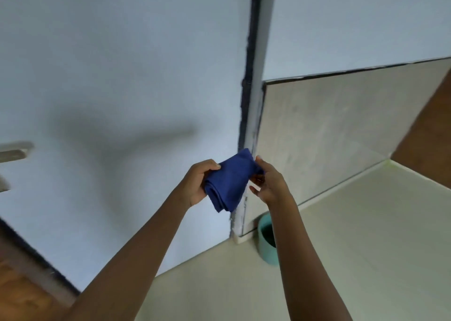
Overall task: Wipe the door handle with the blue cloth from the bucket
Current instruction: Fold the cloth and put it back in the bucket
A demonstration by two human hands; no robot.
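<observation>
A folded blue cloth (230, 181) is held up in front of me between both hands. My left hand (199, 181) grips its left side with thumb on top. My right hand (268, 181) pinches its right edge with the fingertips, other fingers spread. Below my right forearm a teal bucket (264, 244) stands on the floor against the wall corner, partly hidden by the arm. At the far left edge a blurred metal door handle (14, 153) sticks out from the pale door (109, 77).
A dark gap and white door frame (253, 116) run vertically behind the cloth. To the right is a grey tiled wall (329, 135) and a brown wooden panel (429, 137). Pale floor tiles (366, 247) spread below; wooden surface (22, 296) at bottom left.
</observation>
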